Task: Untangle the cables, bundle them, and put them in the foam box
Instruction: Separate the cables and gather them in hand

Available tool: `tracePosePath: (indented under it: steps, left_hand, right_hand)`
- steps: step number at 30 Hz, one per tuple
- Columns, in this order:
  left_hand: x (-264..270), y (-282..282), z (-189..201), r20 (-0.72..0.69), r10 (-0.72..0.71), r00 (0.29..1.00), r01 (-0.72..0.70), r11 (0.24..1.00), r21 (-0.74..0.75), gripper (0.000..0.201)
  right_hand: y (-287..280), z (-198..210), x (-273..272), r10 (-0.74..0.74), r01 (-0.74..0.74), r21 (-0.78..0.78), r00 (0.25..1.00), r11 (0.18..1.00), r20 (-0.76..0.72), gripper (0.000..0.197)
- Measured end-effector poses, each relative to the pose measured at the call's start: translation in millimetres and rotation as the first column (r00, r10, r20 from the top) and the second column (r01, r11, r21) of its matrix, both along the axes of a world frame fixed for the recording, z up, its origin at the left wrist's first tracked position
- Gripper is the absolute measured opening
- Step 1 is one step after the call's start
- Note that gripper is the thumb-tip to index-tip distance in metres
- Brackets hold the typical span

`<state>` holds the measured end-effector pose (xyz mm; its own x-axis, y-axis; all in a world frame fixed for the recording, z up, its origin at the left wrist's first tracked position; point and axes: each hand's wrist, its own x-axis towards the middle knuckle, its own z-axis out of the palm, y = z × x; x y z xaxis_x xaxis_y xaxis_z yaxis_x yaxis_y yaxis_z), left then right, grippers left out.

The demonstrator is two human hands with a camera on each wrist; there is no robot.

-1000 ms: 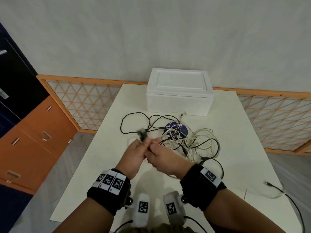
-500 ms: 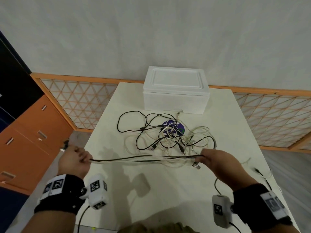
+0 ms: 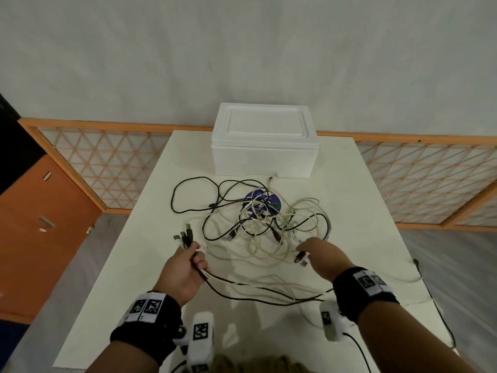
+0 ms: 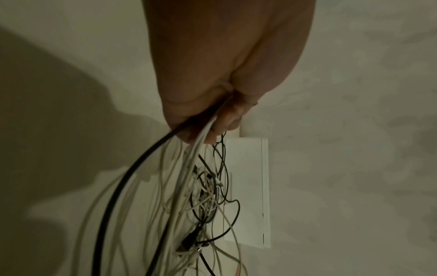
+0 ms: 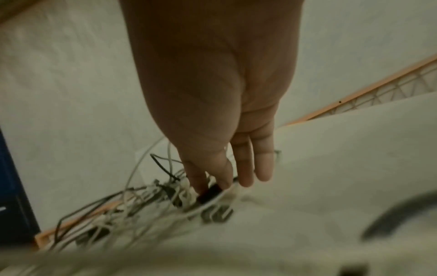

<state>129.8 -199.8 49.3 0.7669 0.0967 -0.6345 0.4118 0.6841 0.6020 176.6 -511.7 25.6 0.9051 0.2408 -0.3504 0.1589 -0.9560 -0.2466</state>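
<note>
A closed white foam box [image 3: 265, 146] stands at the far middle of the table. In front of it lies a tangle of black and white cables [image 3: 263, 222]. My left hand [image 3: 195, 254] grips a bunch of cables, their plugs [image 3: 185, 235] sticking out above the fist; the left wrist view shows the fingers [image 4: 212, 127] curled round black and white strands. My right hand [image 3: 302, 254] pinches a black plug [image 5: 210, 192] between thumb and forefinger, its other fingers straight. Slack strands [image 3: 269, 289] sag onto the table between the two hands.
A purple disc [image 3: 252, 196] lies under the tangle. A separate cable [image 3: 416, 265] trails over the white table's [image 3: 150, 305] right edge. An orange lattice rail [image 3: 107, 168] runs behind the table, and an orange cabinet [image 3: 40, 224] stands at the left.
Both hands pulled apart and stretched the cables taut; now the left hand has come back in toward the middle and the strands between the hands hang slack.
</note>
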Motion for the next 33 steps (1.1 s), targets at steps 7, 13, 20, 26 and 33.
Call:
tracePosePath:
  steps: [7,13,20,26,33]
  left_hand:
    - [7.2,-5.1,8.9,0.092,-0.110,0.990,0.100,0.989,0.110,0.017]
    - [13.9,-12.4,23.4,0.216,-0.204,0.955,0.168,0.971,0.172,0.021]
    - [25.7,-37.9,50.1,0.284,-0.276,0.918,0.252,0.960,0.121,0.041]
    - [23.7,-51.8,55.7,0.336,-0.374,0.864,0.279,0.912,0.300,0.017]
    - [17.8,-71.4,73.3,0.344,-0.478,0.808,0.316,0.845,0.432,0.041]
  right_hand:
    - [9.0,-6.8,6.6,0.032,-0.029,-0.070,0.999,0.997,0.041,0.017]
    - [41.2,45.7,17.2,-0.038,-0.008,0.167,0.962,0.986,0.269,0.019]
    - [69.2,74.8,14.1,-0.104,-0.013,0.357,0.947,0.934,0.306,0.019]
    - [87.9,97.0,8.9,-0.113,-0.138,0.516,0.898,0.845,0.425,0.021]
    - [123.7,111.9,3.2,-0.269,-0.068,0.795,0.921,0.602,0.282,0.016]
